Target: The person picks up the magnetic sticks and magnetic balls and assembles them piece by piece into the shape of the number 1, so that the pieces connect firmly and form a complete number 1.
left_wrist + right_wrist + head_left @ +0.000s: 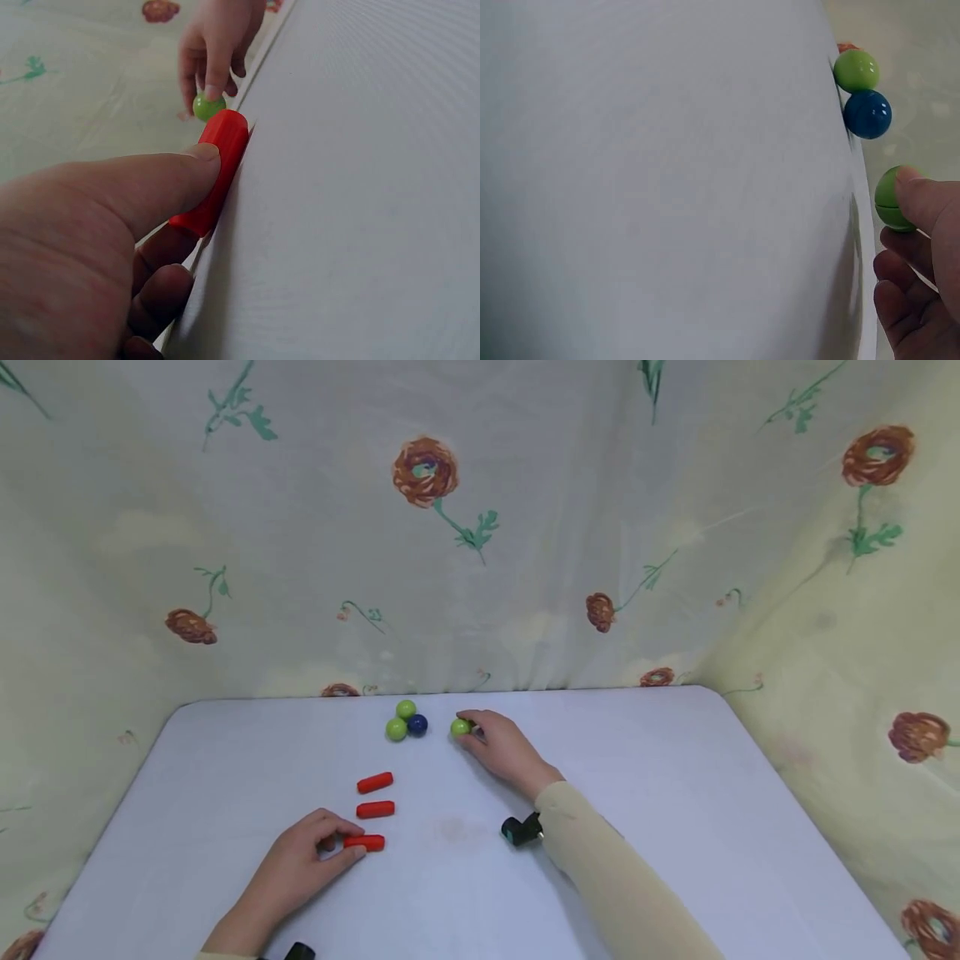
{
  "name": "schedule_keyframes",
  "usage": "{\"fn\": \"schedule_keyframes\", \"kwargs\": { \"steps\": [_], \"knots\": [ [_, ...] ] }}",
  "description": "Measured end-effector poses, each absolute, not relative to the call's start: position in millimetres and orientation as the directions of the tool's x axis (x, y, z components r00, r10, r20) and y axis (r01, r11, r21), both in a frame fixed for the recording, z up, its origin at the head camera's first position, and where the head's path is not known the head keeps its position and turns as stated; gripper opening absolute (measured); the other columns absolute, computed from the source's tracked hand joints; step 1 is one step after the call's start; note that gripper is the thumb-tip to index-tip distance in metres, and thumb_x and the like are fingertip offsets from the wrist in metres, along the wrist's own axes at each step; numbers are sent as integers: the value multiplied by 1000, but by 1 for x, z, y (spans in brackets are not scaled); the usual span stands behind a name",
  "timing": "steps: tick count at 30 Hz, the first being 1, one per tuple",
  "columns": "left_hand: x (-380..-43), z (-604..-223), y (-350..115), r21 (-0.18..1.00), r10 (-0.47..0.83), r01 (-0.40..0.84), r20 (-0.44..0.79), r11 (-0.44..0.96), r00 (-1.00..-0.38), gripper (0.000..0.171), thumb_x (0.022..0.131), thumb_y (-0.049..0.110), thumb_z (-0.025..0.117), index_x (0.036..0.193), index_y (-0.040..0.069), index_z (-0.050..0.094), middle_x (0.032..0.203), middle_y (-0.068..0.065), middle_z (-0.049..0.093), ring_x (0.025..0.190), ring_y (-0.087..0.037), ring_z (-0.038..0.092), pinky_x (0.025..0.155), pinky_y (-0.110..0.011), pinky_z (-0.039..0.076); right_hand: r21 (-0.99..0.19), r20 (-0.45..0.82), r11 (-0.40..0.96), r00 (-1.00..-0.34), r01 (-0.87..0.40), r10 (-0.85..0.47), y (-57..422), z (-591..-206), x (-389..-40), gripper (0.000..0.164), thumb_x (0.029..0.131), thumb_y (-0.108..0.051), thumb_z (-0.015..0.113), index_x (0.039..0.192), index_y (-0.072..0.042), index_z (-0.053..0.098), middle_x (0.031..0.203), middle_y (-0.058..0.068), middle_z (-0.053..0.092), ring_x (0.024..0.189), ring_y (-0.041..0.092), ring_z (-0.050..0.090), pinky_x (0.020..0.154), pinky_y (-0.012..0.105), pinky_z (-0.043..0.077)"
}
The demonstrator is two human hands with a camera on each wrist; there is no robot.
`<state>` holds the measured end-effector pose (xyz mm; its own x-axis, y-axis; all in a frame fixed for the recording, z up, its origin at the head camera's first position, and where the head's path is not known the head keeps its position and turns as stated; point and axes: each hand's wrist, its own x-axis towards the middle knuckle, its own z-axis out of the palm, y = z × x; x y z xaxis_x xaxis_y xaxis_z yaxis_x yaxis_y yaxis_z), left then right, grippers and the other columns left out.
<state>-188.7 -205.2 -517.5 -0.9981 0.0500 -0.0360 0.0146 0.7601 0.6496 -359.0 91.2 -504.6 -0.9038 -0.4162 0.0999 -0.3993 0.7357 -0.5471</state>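
My left hand (pixel 303 860) pinches a short red cylinder (pixel 372 842) between thumb and fingers, low over the white table. In the left wrist view the thumb presses along the side of this red cylinder (pixel 226 150). Farther back, my right hand (pixel 506 747) grips a green ball (pixel 460 727) between thumb and fingertips. A seam line runs round that green ball (pixel 891 204) in the right wrist view. Just left of it, a dark blue ball (pixel 417 725) and two more green balls (pixel 396 729) sit clustered together near the table's back edge.
Two other red cylinders, one slightly tilted (pixel 375 782) and one nearly level (pixel 375 810), lie beyond the left hand. Black wrist devices (pixel 520 830) show at both arms. A flower-printed cloth (pixel 525 527) hangs behind and beside the white table (pixel 675 793).
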Motion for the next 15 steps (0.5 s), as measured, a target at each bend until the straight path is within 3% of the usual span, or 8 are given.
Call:
{"fn": "schedule_keyframes", "kwargs": {
  "steps": [15],
  "knots": [
    [-189,-517,-205,633,63,34,-23,773,-998,25,79,37,84,100,30,74,94,11,60,85,-12,53,75,-30,50,-630,136,681,-917,-373,-376,139,-511,-325,45,95,-29,68,138,-18,57,123,-2,63,101,9,61,92,34,47]
  ]
}}
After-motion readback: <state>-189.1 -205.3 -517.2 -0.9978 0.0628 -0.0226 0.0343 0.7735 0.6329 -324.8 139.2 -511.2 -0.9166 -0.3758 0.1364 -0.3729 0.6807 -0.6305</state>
